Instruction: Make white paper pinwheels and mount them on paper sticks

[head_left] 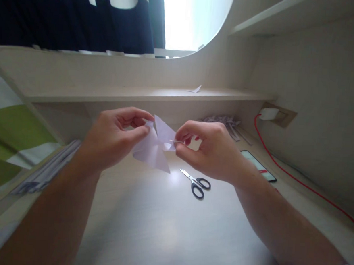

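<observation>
A white piece of paper (154, 151), cut and folded into pointed flaps, is held up above the desk between my two hands. My left hand (119, 136) pinches its upper left part between thumb and fingers. On the other side, my right hand (206, 144) is closed with thumb and fingertips on the paper's right edge, where a small folded bit shows. Below the paper, scissors (195, 184) with black handles lie on the desk, blades pointing up and left, touched by neither hand.
A phone (258, 165) lies at the right, near a red cable (297, 181) running from a white charger (269, 113). Paper strips (223, 121) are heaped at the back. Folded paper (49, 166) lies along the left edge. A paper scrap (195, 89) sits on the shelf (131, 96).
</observation>
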Motion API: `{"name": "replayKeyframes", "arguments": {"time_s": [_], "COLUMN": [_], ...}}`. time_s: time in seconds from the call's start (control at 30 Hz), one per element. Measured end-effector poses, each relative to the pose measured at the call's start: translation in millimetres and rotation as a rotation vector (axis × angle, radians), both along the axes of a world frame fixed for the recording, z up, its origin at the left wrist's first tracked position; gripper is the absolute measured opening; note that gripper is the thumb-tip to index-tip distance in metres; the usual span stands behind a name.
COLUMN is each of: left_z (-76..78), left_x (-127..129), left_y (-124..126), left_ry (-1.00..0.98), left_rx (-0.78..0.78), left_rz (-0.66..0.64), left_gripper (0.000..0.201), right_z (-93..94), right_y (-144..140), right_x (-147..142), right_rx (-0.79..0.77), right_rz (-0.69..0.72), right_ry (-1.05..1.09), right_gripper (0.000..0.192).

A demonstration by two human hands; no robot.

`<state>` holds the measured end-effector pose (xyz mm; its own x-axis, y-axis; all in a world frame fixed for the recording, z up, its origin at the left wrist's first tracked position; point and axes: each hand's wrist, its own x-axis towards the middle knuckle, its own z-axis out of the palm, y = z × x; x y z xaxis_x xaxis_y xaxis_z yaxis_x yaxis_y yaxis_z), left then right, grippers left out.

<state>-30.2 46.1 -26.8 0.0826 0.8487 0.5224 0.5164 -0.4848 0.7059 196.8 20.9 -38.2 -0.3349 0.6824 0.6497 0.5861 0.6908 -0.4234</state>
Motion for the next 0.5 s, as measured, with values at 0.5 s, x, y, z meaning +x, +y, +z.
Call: {"name": "replayKeyframes", "arguments": {"time_s": [0.5], "left_z": [21.7], "left_x": [1], "left_y": [-35], "left_ry": [-0.127], "left_rx": [0.089], "left_rz": [-0.036], "left_gripper": [0.015], "right_z": [42.2], "right_y": [-25], "right_x": [7], "right_rx": [-0.046], "right_rz": [0.012], "right_ry": [-0.085], "right_gripper": [0.01]}}
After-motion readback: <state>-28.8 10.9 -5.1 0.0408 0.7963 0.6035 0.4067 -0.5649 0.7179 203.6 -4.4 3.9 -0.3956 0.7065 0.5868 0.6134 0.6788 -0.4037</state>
